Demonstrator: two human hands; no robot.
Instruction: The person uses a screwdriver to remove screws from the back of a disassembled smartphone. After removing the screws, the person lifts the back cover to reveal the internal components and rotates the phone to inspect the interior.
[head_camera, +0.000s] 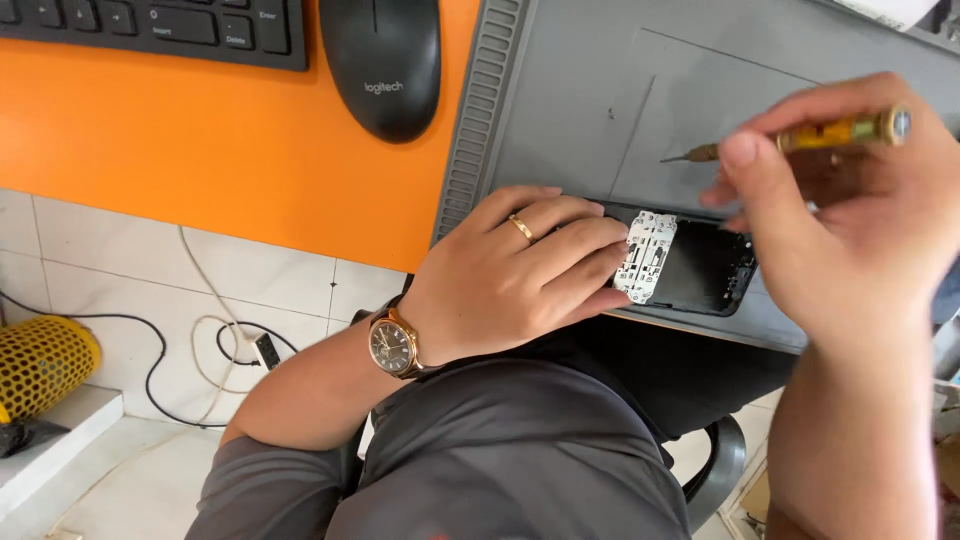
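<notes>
An opened black phone lies on a grey work mat near the table's front edge. My left hand, with a gold ring and a wristwatch, rests on the phone's left end, and its fingers hold a white perforated metal plate against it. My right hand hovers above the phone's right end, gripping a small yellow-handled screwdriver. Its tip points left, over the mat, clear of the phone.
A black mouse and a black keyboard sit on the orange desk to the left of the mat. Below are a tiled floor with cables, a yellow mesh object and a chair's edge.
</notes>
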